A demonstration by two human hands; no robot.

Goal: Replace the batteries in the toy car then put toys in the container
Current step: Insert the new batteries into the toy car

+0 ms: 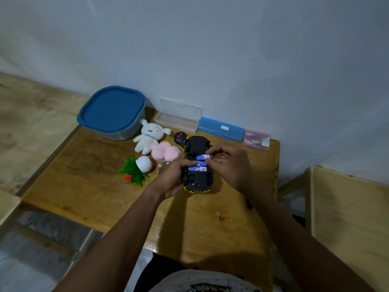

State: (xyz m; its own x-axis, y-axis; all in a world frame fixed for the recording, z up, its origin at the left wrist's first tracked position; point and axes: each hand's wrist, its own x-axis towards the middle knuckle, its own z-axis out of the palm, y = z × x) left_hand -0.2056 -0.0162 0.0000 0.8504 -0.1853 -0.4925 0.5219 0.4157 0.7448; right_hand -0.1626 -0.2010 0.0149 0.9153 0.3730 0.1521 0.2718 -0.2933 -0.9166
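Toy car [197,165] is lying upside down near the middle of the wooden desk [94,186], its black underside facing up and its yellow body showing only at the edges. At the back left of the desk, a container [112,112] is sitting with its blue lid closed. Along the wall, a clear case [177,119] is standing open, a blue case [221,129] is lying shut just beside it, and a small packet [256,140] is resting at the far right. Between the container and the car, a white plush toy [148,137] is touching a pink plush toy [165,151], and a small plant [135,170] is lying tipped on its side (white pot toward the plush toys). A black remote [179,139] is peeking out behind the car. The left hand [170,180] is gripping the car's side, fingers curled around it. The right hand [229,163] is pinching a blue battery [203,157] between thumb and fingertips at the open compartment, where two more batteries [197,166] are already lying side by side.
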